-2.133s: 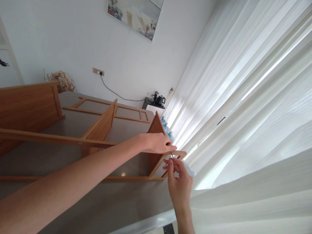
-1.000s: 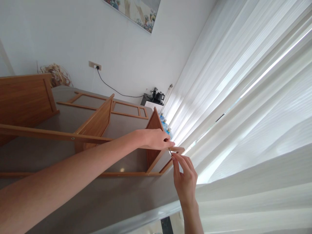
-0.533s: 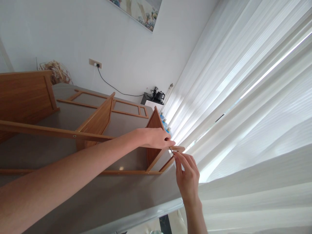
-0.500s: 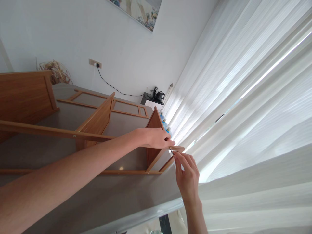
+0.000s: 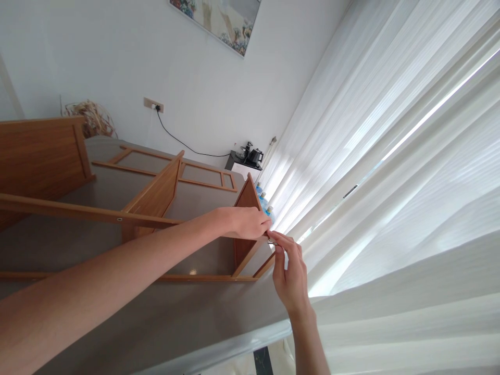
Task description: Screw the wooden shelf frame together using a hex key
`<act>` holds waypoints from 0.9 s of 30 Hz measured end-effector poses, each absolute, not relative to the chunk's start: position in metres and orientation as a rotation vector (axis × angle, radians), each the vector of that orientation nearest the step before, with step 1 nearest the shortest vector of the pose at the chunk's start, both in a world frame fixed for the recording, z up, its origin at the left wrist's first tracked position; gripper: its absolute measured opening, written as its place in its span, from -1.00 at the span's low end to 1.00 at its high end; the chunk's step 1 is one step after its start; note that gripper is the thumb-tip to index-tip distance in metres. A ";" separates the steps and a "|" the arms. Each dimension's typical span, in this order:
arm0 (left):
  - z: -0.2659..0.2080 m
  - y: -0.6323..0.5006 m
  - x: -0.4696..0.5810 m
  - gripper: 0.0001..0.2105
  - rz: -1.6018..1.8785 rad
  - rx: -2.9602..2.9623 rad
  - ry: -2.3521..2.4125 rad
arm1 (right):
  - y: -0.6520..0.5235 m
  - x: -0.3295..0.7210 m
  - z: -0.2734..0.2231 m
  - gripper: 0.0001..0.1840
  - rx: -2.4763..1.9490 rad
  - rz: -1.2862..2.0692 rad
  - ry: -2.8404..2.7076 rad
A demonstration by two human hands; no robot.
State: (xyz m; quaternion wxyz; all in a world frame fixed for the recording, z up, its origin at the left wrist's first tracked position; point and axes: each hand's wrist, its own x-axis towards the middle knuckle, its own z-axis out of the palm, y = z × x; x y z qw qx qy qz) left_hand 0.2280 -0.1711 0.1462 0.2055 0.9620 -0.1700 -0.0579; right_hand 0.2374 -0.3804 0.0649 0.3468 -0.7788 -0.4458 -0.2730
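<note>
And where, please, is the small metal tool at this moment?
In the head view, just below and right of centre, the small metal tool is held by the right hand, close to the left hand and the wooden frame.

1 framed picture (image 5: pixel 222 23) is mounted on the white wall (image 5: pixel 97 52); its upper part lies outside the view. Below it, an outlet plate (image 5: pixel 148 103) carries 2 plugs, 1 white and 1 black. A black cord (image 5: pixel 177 139) runs from the black plug to a small cabinet (image 5: pixel 242 170), which supports a black kettle (image 5: pixel 255 156). 3 blue bottles (image 5: pixel 263 201) stand beside white curtains (image 5: pixel 390 208). A bundle of dried strands (image 5: pixel 91 117) sits near the wall.
</note>
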 end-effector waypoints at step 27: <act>0.131 -0.183 0.183 -0.85 0.450 2.743 -0.595 | -0.374 0.230 0.080 -0.75 -2.086 -0.620 -1.032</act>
